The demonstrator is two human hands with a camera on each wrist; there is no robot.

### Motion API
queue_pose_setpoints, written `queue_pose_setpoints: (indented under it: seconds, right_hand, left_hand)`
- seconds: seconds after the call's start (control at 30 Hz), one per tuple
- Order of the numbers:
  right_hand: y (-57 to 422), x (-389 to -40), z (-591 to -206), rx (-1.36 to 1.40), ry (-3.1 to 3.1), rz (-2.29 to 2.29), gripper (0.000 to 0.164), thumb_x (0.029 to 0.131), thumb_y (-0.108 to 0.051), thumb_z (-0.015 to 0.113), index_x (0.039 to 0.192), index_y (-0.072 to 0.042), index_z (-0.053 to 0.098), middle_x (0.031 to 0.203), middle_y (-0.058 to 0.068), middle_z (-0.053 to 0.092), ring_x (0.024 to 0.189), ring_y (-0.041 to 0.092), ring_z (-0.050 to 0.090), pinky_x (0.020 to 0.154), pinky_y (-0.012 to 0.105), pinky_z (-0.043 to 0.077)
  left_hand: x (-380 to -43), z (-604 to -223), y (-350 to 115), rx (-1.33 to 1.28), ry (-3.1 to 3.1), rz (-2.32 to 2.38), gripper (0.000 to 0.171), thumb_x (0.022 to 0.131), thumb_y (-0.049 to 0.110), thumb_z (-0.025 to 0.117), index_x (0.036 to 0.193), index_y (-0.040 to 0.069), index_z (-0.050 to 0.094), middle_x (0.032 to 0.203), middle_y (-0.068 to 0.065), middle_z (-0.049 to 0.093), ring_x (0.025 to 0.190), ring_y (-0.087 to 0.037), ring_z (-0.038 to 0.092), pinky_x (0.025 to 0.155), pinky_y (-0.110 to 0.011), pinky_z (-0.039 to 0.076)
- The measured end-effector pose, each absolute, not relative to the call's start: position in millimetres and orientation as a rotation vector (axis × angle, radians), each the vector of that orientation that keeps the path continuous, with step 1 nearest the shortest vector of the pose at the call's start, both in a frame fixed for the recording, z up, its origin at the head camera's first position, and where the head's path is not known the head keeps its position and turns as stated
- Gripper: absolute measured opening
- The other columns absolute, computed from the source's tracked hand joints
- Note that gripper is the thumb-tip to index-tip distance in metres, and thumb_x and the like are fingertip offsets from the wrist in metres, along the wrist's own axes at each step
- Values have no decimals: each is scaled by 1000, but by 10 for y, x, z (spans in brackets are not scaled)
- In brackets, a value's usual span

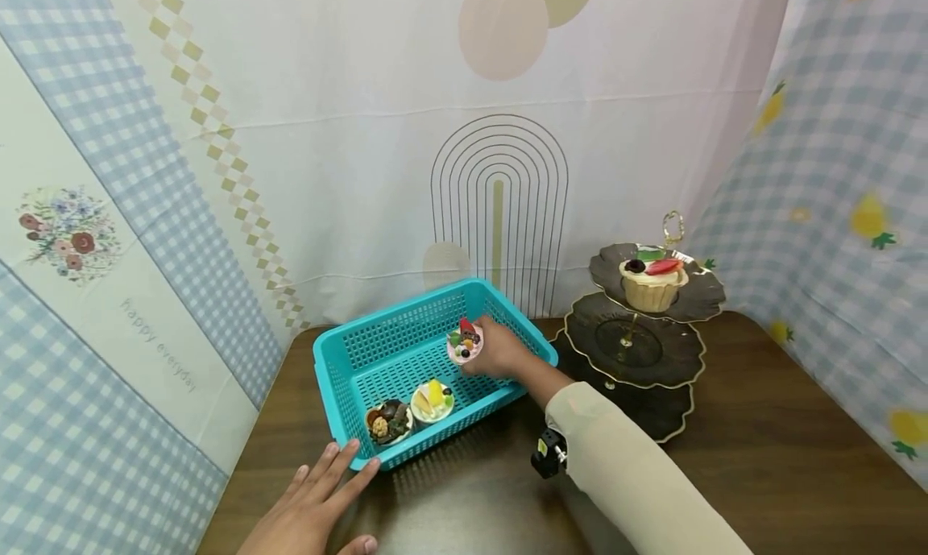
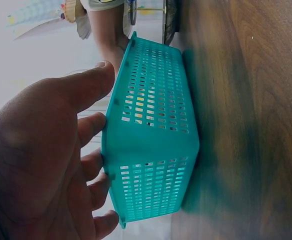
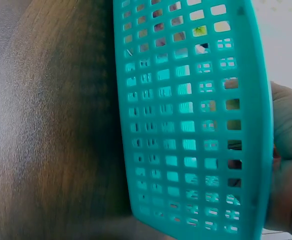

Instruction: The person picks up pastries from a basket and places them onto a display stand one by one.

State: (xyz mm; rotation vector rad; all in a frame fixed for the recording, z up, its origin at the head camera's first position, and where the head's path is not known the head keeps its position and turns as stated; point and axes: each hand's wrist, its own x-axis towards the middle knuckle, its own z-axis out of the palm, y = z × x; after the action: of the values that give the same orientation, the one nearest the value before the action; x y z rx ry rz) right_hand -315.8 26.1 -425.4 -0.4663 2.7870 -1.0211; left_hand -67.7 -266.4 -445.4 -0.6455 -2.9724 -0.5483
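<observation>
The right hand (image 1: pixel 496 349) closes round the side of a small pink cupcake (image 1: pixel 465 354) with a red topping, holding it within the right part of a turquoise basket (image 1: pixel 406 329); whether its base touches the basket's floor cannot be told. The left hand (image 1: pixel 308 499) holds nothing, its spread fingers touching the rim at the basket's near left corner. Inside, along the near wall, a yellow-topped cupcake (image 1: pixel 432 402) sits just beside a brown-topped cupcake (image 1: pixel 389 422). To the right of the basket rises a dark, gold-edged tiered stand (image 1: pixel 667 366), its top tier bearing a berry-topped cupcake (image 1: pixel 651 293). Basket and stand rest on a wooden table (image 1: pixel 464 507), before a patterned curtain (image 1: pixel 348 192).
</observation>
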Motion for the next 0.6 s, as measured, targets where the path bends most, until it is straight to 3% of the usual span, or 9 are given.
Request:
queue_pose_setpoints:
  seconds: [0.33,0.6]
  right_hand:
    - [431,-3050,-4030,-571,2775,-1152,70,78,-28,92,133,-5,56,103,4,62,85,18,61,71,37,53]
    - [546,-2921,-3866,-570,2779,-1134,79,77,-35,93,140,-6,55,108,3,64,90,17,61,74,37,53]
  left_hand:
    - [-676,-4461,-2680,-652,-2969,-566,73,97,59,62,161,35,37,165,-10,32,148,-41,30,107,-71,36]
    - [-669,-4457,-2672,-654,-2960,-544,73,96,60,62,160,34,38,165,-10,33,148,-41,31,107,-70,37]
